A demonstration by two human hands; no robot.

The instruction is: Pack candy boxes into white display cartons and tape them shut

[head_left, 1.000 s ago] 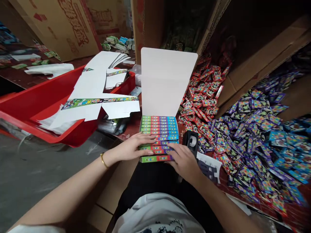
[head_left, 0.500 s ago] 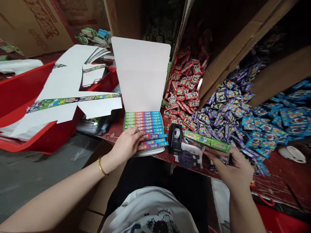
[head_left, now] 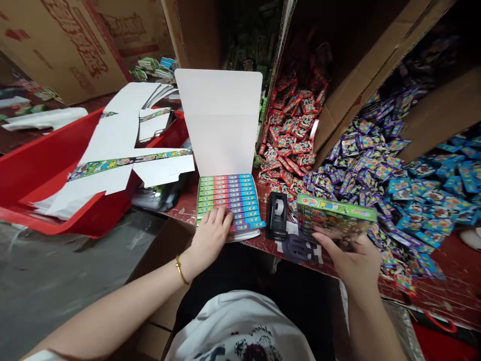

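Observation:
An open white box [head_left: 221, 120] stands with its lid raised, packed with rows of green, red, purple and blue sticks [head_left: 235, 193]. My left hand [head_left: 212, 233] lies over the front rows at the box's lower left, fingertips on the sticks. My right hand [head_left: 353, 255] grips a printed green box [head_left: 336, 215] by its lower right side, thumb across its face. Between the two boxes stands a black tape dispenser [head_left: 277, 215]. A dark slotted piece [head_left: 298, 248] lies on the table beneath the green box.
Cardboard boxes at the back right spill red [head_left: 289, 150], purple [head_left: 349, 160] and blue packets [head_left: 424, 185] onto the table. On the left, a red bin [head_left: 75, 220] carries flat white box blanks [head_left: 112, 135].
The green box in my right hand has tilted up, showing more of its printed face. The front rows of sticks now lie straighter inside the white box beneath my left hand.

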